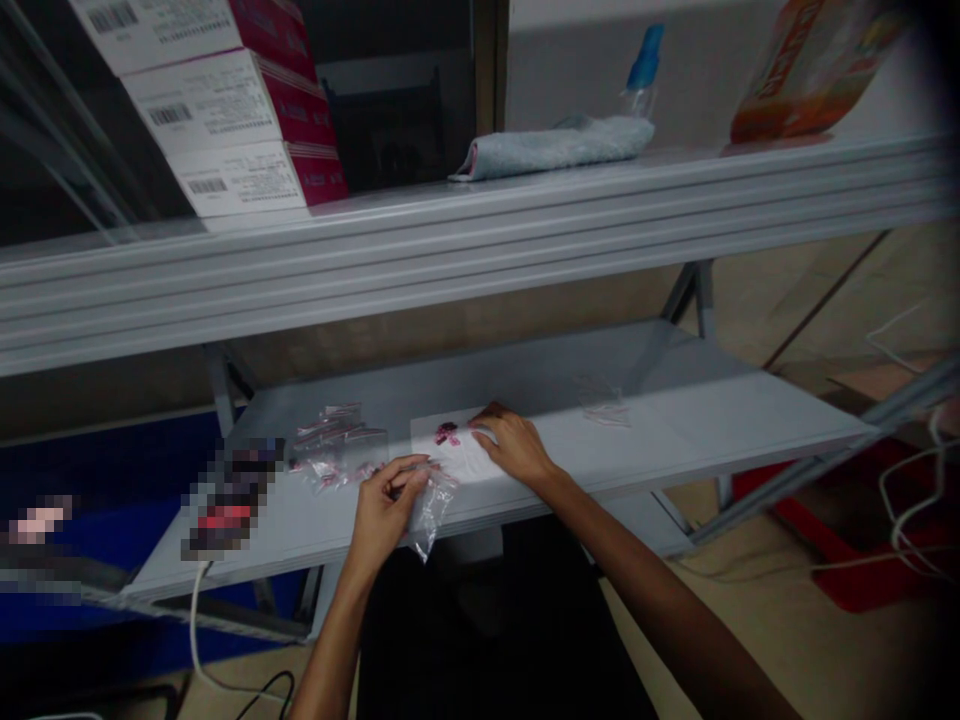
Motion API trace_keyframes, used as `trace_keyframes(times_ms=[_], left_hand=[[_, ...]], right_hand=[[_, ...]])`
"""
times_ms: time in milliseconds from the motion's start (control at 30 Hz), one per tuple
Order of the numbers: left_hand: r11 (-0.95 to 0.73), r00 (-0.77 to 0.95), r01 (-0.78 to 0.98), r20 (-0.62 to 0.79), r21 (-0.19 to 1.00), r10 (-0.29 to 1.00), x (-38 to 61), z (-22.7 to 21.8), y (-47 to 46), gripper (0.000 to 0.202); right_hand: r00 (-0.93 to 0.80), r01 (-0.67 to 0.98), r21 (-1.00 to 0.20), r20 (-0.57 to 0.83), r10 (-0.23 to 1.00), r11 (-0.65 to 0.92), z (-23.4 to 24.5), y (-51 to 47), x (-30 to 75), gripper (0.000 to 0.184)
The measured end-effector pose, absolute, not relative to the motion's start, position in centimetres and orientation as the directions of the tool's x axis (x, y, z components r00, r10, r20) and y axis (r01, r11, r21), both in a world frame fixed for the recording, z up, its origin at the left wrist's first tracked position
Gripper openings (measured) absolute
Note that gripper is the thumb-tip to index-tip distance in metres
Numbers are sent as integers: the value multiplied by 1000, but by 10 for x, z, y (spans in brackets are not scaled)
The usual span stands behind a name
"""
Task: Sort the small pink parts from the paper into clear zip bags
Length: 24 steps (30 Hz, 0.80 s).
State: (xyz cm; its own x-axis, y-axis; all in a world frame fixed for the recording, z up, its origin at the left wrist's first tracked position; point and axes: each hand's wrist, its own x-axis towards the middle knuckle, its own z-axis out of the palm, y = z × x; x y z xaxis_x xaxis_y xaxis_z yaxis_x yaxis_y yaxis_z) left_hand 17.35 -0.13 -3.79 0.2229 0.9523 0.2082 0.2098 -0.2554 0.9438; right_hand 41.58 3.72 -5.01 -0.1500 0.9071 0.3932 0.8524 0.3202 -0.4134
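Note:
My left hand [391,500] pinches a small clear plastic bag [433,508] near the front edge of the shelf board, and the bag hangs down past the fingers. A white sheet of paper [426,430] lies on the board ahead of it. On the sheet is a little heap of dark red and pink pieces [448,434], too small to name. My right hand [514,440] rests at the sheet's right side, fingers bent and thumb apart from them, close to the heap. Whether its fingertips hold a piece does not show.
Left of the sheet lies a pile of clear zip bags [337,440], some with reddish contents. More flat bags [602,402] lie to the right. Above runs a metal shelf [450,230] with stacked boxes [232,120], a folded cloth [555,147] and a blue-topped bottle [643,75].

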Motion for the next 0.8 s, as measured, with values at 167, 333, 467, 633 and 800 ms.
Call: trace_keyframes(times_ms=[167,333,467,633,800], left_hand=[[-266,222,222,217,938,951,175,-35,-2,32],[-263,213,219,217,940,953,177,-32,-3,32],[-254,230,242,199,936,953,177,-32,-3,32],[-276,252,268,210,923,945,176,-35,-2,31],[-270,232,232,216,935,948,176,-37,-2,31]], right_hand=[[-124,830,-453,418,900,325,-51,39,416,17],[-224,575,-641,473,852,507,-39,32,412,12],[-380,309,-745,473,794,592,-27,17,399,17],[-488,240,-762,441,754,601,-29,13,389,19],[-318,515,-607,520,793,605,-42,29,403,26]])
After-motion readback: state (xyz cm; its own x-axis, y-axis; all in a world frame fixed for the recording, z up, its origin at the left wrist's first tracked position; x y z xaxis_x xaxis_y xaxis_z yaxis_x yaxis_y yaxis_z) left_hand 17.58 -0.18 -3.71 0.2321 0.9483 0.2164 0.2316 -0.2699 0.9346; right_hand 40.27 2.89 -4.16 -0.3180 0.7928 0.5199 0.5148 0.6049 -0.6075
